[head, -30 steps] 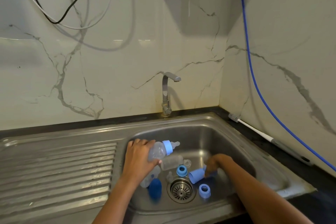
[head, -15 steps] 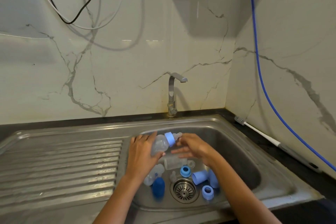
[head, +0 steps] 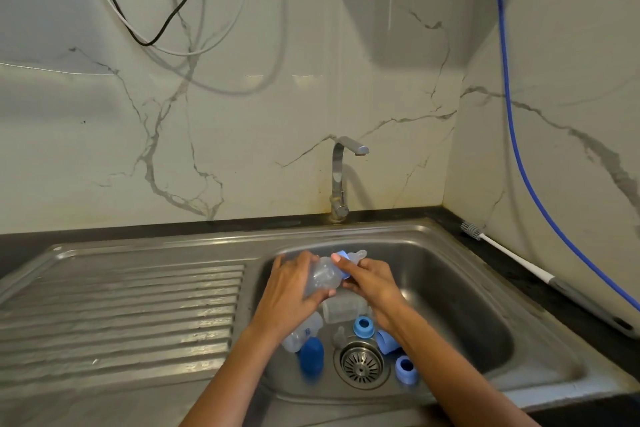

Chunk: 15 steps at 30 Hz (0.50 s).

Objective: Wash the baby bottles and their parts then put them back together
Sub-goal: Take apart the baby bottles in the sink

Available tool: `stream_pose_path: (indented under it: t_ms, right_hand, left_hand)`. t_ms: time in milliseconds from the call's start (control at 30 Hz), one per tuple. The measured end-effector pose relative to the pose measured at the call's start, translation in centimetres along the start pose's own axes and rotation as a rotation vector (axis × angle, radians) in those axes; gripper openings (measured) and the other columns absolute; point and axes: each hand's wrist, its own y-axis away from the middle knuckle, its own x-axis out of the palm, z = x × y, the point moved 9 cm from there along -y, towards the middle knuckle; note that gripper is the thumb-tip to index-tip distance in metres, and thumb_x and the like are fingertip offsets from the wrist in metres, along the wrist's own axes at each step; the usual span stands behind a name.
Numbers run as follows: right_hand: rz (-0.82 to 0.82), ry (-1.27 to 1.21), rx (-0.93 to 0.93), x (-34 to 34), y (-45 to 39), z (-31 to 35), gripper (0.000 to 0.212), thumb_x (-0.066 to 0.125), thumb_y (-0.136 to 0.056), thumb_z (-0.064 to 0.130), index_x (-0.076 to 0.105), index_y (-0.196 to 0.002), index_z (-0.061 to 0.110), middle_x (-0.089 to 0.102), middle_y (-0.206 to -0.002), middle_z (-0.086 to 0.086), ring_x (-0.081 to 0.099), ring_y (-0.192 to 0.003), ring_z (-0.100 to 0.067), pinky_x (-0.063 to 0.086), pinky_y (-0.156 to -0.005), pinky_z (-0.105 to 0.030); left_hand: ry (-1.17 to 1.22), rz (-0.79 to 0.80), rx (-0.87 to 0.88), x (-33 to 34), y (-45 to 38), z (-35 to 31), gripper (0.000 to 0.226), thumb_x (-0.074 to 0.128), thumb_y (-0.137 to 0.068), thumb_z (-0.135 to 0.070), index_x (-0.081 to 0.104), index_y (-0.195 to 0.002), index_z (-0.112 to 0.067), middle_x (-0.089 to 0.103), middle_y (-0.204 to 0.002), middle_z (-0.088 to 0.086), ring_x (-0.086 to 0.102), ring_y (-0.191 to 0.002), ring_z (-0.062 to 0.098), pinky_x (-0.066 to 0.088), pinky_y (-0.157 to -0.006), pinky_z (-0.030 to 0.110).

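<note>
head view: the left hand is wrapped around the clear body of a baby bottle, held over the sink. the bottle lies on its side, tip pointing right and away. the right hand is nearest that end and pinches the blue ring under the teat. it looks ready to twist the ring off. more bottle parts lie by the drain.

Two bare forearms, left hand, right hand; no sleeves, no jewellery.
</note>
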Motion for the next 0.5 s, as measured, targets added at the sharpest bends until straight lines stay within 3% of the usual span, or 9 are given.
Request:
stream_pose_path:
  t_ms: [133,367,500]
  right_hand:
    - [0.024,0.069,-0.137,-0.6,0.0,1.5,0.031,0.074,-0.080,0.030,0.070,-0.095,0.004,0.074,-0.092,-0.013,0.069,-0.093,-0.028,0.055,-0.090,-0.040]
    - [0.132,0.107,-0.277,0.1,0.4,2.8,0.042,0.074,-0.069,0.034,0.072,-0.101,0.006,0.075,-0.095,-0.008,0.069,-0.096,-0.021,0.052,-0.089,-0.029]
    - [0.190,0.108,-0.294,0.4,0.5,3.0,0.041,0.074,-0.072,0.028,0.071,-0.106,0.005,0.074,-0.101,-0.007,0.068,-0.100,-0.018,0.050,-0.095,-0.031]
  left_hand:
    - [0.065,0.077,-0.059,0.2,-0.5,0.4,0.061,0.067,-0.080,-0.051,0.040,-0.130,-0.028,0.049,-0.129,-0.005,0.040,-0.121,0.010,0.027,-0.091,0.015]
    - [0.177,0.083,-0.129,-1.3,-0.8,0.9,0.067,0.079,-0.070,-0.046,0.050,-0.129,-0.029,0.055,-0.124,-0.009,0.048,-0.112,0.005,0.038,-0.089,0.019]
    - [0.293,0.106,-0.164,-2.1,-0.8,1.2,0.063,0.085,-0.064,-0.038,0.057,-0.119,-0.028,0.059,-0.117,-0.008,0.054,-0.110,0.010,0.049,-0.093,0.032]
